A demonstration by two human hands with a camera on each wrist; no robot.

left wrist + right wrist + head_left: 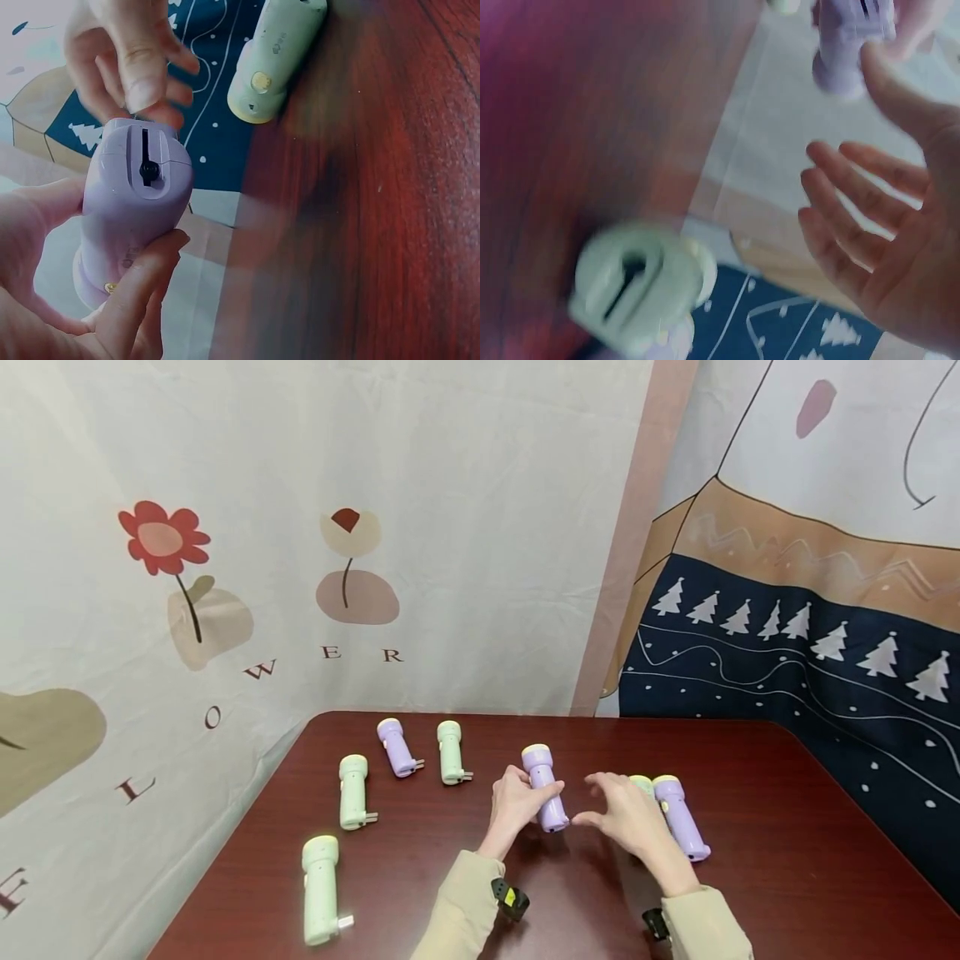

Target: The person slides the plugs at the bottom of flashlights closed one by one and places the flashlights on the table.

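The left hand (514, 805) grips a purple flashlight (537, 762) over the dark red tabletop (420, 877); the right hand (632, 817), thumb and fingers apart, is just beside its lower end. Right of that hand lie a partly hidden green flashlight (642, 783) and a second purple flashlight (678, 817). At left, three green flashlights (321, 889) and a third purple flashlight (396, 747) lie with plugs (371, 817) jutting out. Patterned cloths (487, 543) hang behind.

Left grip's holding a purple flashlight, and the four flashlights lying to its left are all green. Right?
Not all green: the head view shows one purple flashlight near the back edge among those four, with three green flashlights. The left grip does hold a purple one.
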